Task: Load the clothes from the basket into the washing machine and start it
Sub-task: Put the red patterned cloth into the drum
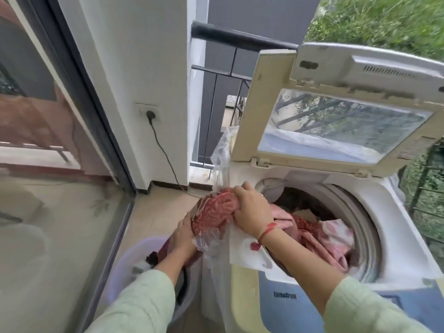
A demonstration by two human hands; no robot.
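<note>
Patterned red cloth (216,212), glossy plastic washer lid (336,111), clear film (219,159)

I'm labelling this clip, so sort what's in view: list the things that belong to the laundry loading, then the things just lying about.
Part of the job:
- red patterned garment, gripped by left hand and right hand
- lilac basket with clothes left in it
- washing machine, lid up, drum part-filled with pink clothes

Just lying about:
- wall socket and cord
- balcony railing
- sliding glass door

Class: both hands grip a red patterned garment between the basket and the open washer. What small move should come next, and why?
Probably carry the red garment rightward over the rim and drop it into the drum. Both the left hand and right hand grip it, the lid stands open, and clothes already lie inside.
</note>
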